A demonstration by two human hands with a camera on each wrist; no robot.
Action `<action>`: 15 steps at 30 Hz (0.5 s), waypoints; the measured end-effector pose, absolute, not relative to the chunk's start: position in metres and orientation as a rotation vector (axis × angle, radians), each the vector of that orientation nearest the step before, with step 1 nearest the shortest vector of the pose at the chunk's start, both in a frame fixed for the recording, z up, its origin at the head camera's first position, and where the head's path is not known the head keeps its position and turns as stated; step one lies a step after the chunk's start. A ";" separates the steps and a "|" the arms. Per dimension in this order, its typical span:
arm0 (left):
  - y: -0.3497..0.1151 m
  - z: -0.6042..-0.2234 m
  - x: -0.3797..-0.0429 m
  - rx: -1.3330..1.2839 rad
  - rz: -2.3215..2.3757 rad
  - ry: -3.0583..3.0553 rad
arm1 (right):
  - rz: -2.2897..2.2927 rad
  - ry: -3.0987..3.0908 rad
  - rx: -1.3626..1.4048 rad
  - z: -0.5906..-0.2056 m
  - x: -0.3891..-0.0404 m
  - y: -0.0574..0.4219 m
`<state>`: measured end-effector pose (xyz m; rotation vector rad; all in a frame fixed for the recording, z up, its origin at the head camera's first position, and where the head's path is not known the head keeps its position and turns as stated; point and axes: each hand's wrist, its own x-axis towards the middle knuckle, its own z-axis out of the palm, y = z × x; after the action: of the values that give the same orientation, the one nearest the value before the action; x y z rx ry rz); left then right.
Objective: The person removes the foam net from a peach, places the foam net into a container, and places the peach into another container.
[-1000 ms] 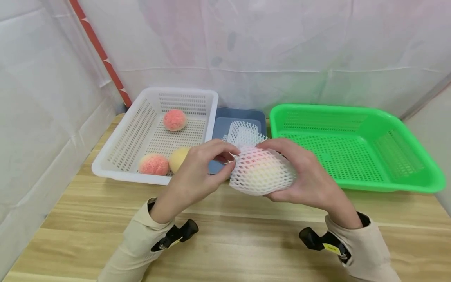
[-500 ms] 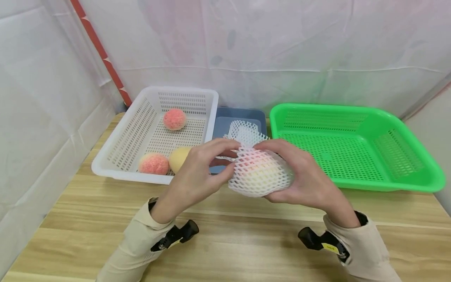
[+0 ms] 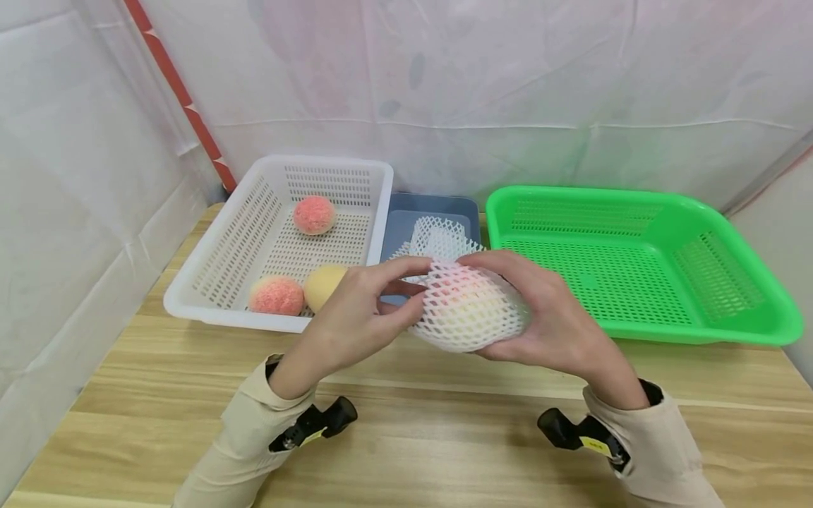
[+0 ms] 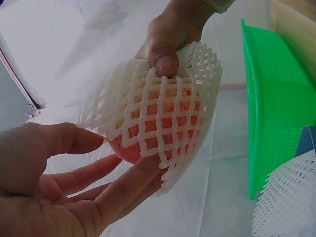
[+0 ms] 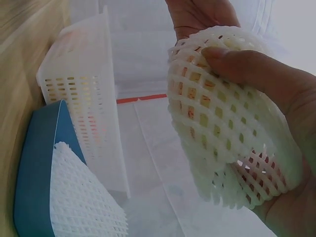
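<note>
Above the table, both hands hold a pink-and-yellow peach point(image 4: 126, 152) wrapped in a white foam fruit net point(image 3: 473, 310). My right hand point(image 3: 559, 324) grips the wrapped fruit from the right, its thumb pressing on the mesh in the right wrist view. At the net's open left end is my left hand point(image 3: 356, 310), thumb and fingers curled about the edge. In the left wrist view the left thumb touches the mesh edge while the fingers reach under the peach, whose lower part shows bare there.
A white basket point(image 3: 222, 317) at left holds two pinkish peaches point(image 3: 276, 295) and a yellow fruit point(image 3: 322, 282). Behind the hands, a blue-grey tray point(image 3: 406, 204) carries more foam nets point(image 3: 438, 236). A green basket point(image 3: 635, 335) stands at right on the wooden table point(image 3: 432, 451).
The left fingers have spread a little wider apart at the net's edge. The right hand and the wrapped peach have shifted only slightly to the left.
</note>
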<state>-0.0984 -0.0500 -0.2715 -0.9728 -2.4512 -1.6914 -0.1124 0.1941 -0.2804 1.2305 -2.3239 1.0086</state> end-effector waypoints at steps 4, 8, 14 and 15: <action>-0.051 -0.270 -0.099 -1.005 -1.774 -2.458 | 1.028 -2.293 1.231 -0.282 -0.113 0.192; -0.049 -0.270 -0.099 -1.026 -1.863 -2.452 | 1.045 -2.244 1.236 -0.283 -0.113 0.191; -0.045 -0.271 -0.097 -1.030 -1.737 -2.517 | 1.061 -2.053 1.302 -0.289 -0.114 0.183; -0.044 -0.271 -0.097 -1.024 -1.667 -2.539 | 1.062 -2.030 1.313 -0.290 -0.113 0.181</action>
<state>-0.0971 -0.0441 -0.2714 -1.0235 -2.5394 -1.6665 -0.1134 0.1807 -0.2903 1.3125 -2.0295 1.0617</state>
